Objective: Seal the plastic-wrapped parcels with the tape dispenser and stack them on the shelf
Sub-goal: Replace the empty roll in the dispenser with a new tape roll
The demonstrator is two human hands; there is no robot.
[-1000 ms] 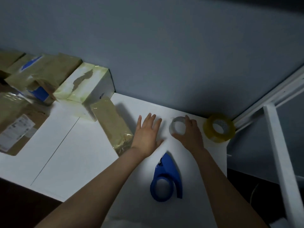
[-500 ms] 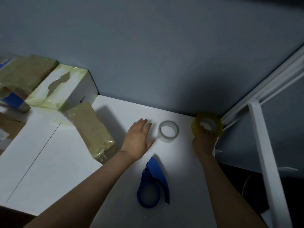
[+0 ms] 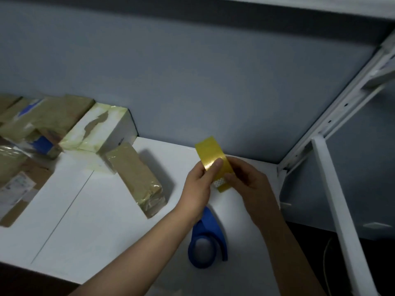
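Both hands hold a yellow tape roll [image 3: 210, 155] edge-on above the white shelf board [image 3: 89, 221]. My left hand [image 3: 201, 184] grips its near side with the thumb on the tape face. My right hand [image 3: 245, 182] grips it from the right. An empty blue tape dispenser [image 3: 210, 238] lies on the board below my wrists. A long plastic-wrapped parcel [image 3: 136, 176] lies to the left of my hands. A white wrapped box [image 3: 100, 129] stands behind it against the wall.
Several more wrapped parcels [image 3: 42, 116] are piled at the far left, and a flat one with a label [image 3: 15, 184] lies near the left edge. A white shelf upright [image 3: 335, 201] and bracket stand at the right, with another shelf overhead.
My right hand picked up the yellow tape roll from the back right corner and brought it to the middle. My left hand lifted off the board and took hold of it. The empty core is out of sight.
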